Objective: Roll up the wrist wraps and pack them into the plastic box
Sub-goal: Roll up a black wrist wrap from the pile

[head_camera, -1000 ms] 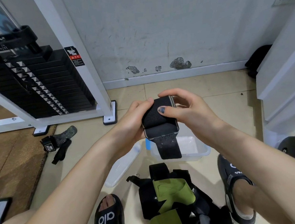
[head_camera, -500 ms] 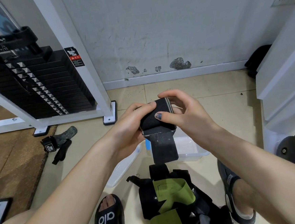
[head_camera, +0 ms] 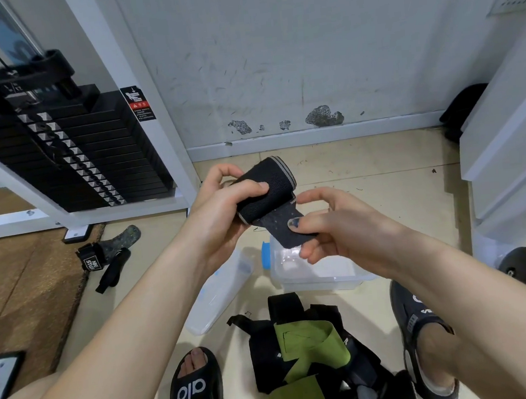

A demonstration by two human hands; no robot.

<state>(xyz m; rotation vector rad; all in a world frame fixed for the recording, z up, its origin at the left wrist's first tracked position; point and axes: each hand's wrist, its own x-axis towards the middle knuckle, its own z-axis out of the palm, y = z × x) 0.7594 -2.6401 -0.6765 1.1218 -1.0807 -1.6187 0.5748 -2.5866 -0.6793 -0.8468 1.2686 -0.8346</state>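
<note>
Both arms reach forward from the bottom of the picture, and the hands meet in the middle, up in the air above the floor (head_camera: 379,171).

The left hand (head_camera: 224,202) is wrapped around a black wrist wrap (head_camera: 265,188) that is mostly rolled into a fat roll. Its fingers curl over the far side of the roll, and its thumb presses across the front. The roll is tilted, with its grey-edged end pointing up and to the right.

The right hand (head_camera: 336,225) is just beside the roll, on the right. It pinches the loose flat tail of the same wrap between the thumb and the fingers. The thumb lies on top of the tail and has dark polish on its nail. The other fingers are bent under the tail. The tail sticks out from the bottom of the roll toward the right hand.

Right under the hands sits the clear plastic box (head_camera: 318,277) on the floor. Its lid (head_camera: 219,294) lies next to it on the left.

Closer to the person, between the two feet, is a heap of more wraps (head_camera: 314,352), black and green, not rolled.
</note>
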